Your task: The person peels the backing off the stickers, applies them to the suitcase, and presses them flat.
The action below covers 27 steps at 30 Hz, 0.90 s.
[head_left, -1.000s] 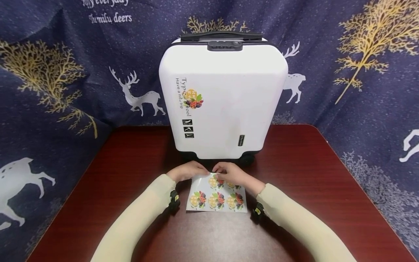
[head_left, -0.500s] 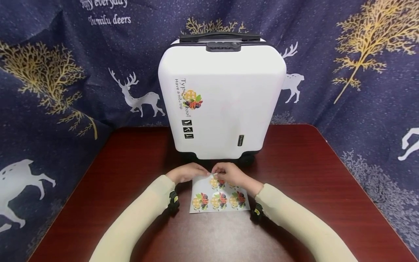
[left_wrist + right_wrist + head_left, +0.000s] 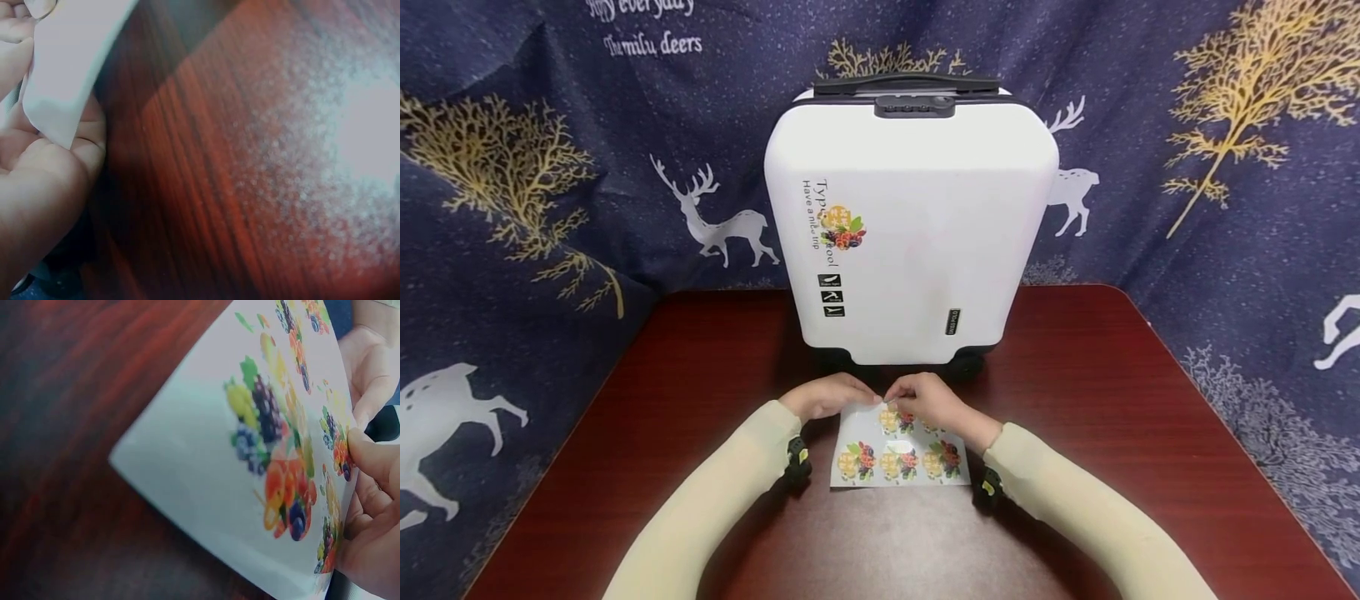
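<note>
A white sticker sheet (image 3: 872, 475) printed with several fruit pictures is held up at its far edge by both hands, just in front of the suitcase. My left hand (image 3: 829, 395) pinches the far edge near its left end; in the left wrist view the sheet's plain white side (image 3: 69, 69) lies between thumb and fingers. Close beside it, my right hand (image 3: 934, 402) pinches the same edge, and its thumb (image 3: 374, 456) presses the printed face in the right wrist view. Fingertips of both hands nearly meet. Whether a sticker is lifting there cannot be seen.
Behind the hands a white suitcase (image 3: 917, 242) stands upright on the dark red table (image 3: 1090, 400). One fruit sticker (image 3: 844, 228) is on its front at the left, over printed lettering. A blue cloth (image 3: 715, 108) with deer and trees hangs behind.
The sheet's near edge has swayed slightly right, then partly back left. Both hands keep almost the same place and grip; the suitcase has not moved.
</note>
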{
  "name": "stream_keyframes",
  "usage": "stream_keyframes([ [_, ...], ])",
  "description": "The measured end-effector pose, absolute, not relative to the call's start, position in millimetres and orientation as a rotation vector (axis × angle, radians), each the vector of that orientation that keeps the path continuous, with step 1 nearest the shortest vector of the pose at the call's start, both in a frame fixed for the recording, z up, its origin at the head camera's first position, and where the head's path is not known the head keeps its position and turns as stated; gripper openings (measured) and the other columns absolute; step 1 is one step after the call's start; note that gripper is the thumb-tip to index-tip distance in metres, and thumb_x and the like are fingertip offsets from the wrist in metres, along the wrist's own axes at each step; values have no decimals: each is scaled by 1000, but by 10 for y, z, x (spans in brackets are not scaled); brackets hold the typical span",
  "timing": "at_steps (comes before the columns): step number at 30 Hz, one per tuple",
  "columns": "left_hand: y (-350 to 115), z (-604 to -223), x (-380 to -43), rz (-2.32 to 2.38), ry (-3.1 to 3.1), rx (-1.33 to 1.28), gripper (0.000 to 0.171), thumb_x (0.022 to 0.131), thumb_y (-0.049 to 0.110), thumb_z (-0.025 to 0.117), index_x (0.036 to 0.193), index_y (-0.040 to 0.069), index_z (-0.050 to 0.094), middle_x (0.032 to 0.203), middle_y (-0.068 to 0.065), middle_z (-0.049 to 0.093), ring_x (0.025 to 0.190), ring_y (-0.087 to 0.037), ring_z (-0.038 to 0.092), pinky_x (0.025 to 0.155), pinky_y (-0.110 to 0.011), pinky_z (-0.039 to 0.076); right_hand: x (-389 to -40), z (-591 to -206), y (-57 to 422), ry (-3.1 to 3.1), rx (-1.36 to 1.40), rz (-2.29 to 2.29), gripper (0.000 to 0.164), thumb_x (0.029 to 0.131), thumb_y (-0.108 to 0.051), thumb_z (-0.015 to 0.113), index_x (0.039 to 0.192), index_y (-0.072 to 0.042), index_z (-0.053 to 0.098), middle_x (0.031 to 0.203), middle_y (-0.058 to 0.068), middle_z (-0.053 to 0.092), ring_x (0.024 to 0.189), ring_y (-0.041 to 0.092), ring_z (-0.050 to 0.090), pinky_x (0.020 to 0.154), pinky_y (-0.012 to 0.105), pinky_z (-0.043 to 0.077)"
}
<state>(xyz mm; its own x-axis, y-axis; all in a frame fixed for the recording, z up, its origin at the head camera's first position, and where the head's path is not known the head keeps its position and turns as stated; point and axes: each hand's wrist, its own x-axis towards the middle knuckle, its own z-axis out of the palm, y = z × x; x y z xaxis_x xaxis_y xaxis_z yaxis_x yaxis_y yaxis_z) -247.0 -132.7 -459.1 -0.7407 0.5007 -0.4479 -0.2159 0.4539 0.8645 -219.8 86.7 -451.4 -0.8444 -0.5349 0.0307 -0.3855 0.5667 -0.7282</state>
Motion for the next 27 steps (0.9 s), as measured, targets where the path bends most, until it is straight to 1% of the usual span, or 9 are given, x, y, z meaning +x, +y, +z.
stream_keyframes([
  [7,-1306,-4568,-2458,1322,2017,267,36,101,15,59,120,-15,67,98,-4,74,86,-8,65,90,-26,54,-2200,-4530,877,2624,-811,-1141,10,96,-6,67,99,-5,77,96,10,78,77,4,59,71,18,50],
  [14,-1301,-4568,-2453,1320,2035,267,36,100,15,60,120,-14,67,99,-5,74,87,-8,65,95,-28,53,-2185,-4517,879,2616,-806,-1156,10,96,-4,67,99,-5,76,97,10,78,81,5,61,74,18,51],
  [21,-1299,-4591,-2460,1330,2052,243,35,100,15,60,118,-13,68,93,-4,74,80,-8,65,83,-25,55,-2178,-4528,875,2609,-774,-1168,9,96,-5,67,100,-5,76,96,10,77,80,6,60,74,19,50],
  [27,-1310,-4590,-2457,1342,2033,245,35,100,16,60,117,-13,68,91,-2,74,79,-7,66,81,-24,55,-2171,-4525,876,2595,-769,-1186,12,97,-4,65,103,-4,76,99,11,78,80,5,60,73,18,50],
])
